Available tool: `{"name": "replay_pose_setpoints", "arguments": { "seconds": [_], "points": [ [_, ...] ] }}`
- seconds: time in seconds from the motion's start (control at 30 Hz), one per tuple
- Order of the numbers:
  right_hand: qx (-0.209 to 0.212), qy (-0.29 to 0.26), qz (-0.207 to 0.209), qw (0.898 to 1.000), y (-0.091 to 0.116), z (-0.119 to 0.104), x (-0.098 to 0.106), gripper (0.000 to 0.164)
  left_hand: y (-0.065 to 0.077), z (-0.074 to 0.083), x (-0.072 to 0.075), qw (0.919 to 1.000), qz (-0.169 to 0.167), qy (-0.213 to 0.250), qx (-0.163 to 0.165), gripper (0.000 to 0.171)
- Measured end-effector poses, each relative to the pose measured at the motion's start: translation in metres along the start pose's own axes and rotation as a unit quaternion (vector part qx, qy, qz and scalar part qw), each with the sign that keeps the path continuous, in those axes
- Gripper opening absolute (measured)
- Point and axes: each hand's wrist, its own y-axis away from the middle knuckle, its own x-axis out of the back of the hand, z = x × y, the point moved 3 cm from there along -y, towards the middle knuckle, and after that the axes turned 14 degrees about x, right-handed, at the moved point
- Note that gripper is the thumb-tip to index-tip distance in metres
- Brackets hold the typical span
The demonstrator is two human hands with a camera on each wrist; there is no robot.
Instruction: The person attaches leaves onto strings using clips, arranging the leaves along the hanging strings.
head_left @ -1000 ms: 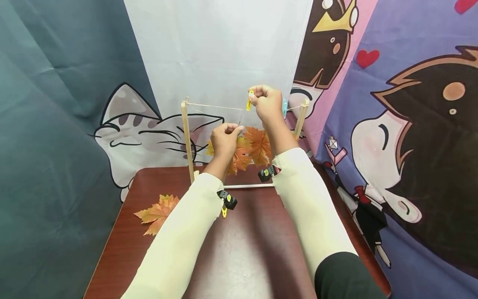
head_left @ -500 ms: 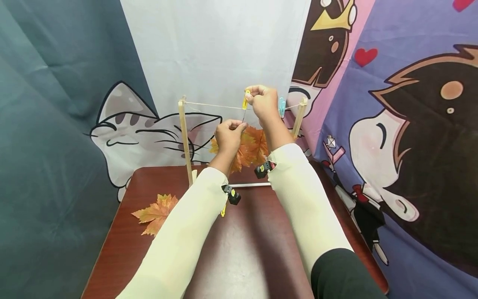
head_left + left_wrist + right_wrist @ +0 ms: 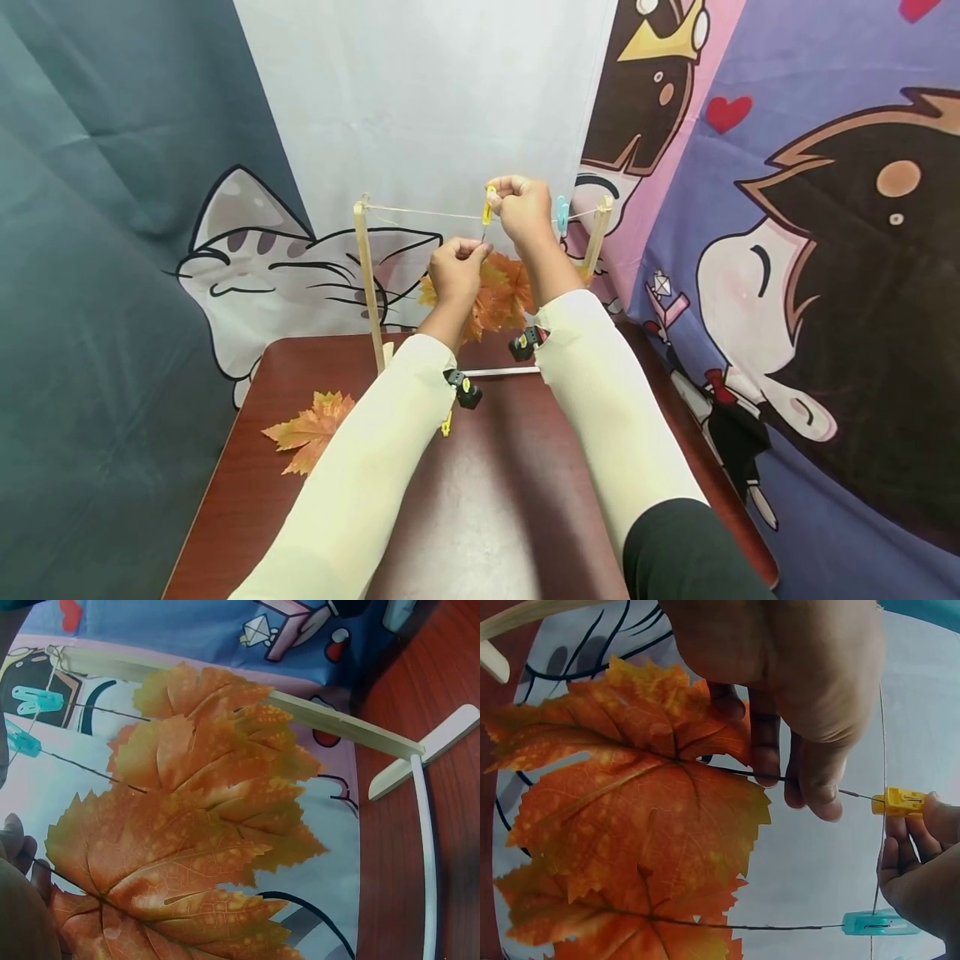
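Note:
My left hand [image 3: 456,271] pinches the thin dark stem of an orange maple leaf [image 3: 645,787] between thumb and fingers. Above it, my right hand [image 3: 525,212] pinches the tail end of a yellow clothespin [image 3: 901,802]. That clothespin sits at the string [image 3: 883,750], and the stem's tip reaches its mouth; whether it bites the stem is unclear. Two teal clothespins, one upper [image 3: 37,699] and one lower [image 3: 22,740], hang on the string to the right, each with a leaf's stem. Those leaves [image 3: 217,750] overlap behind the held one.
Wooden posts, left [image 3: 367,283] and right [image 3: 597,237], carry the string, with a white rod [image 3: 498,372] between them low down. On the brown table [image 3: 480,517] lie another maple leaf [image 3: 311,432] at left and a yellow clothespin [image 3: 447,423] partly behind my left sleeve.
My left hand has brought the leaf's stem up and right to the clothespin, from which it was apart. My right hand stays close to the string with the clothespin. The view has shifted slightly.

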Motion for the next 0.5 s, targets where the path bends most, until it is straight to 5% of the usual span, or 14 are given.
{"name": "replay_pose_setpoints", "arguments": {
  "seconds": [0.5],
  "points": [
    [0.002, 0.022, -0.029, 0.999, 0.0063, 0.0056, -0.0018, 0.025, -0.0035, 0.0013, -0.0016, 0.9997, -0.012, 0.018, -0.014, 0.020]
  ]
}}
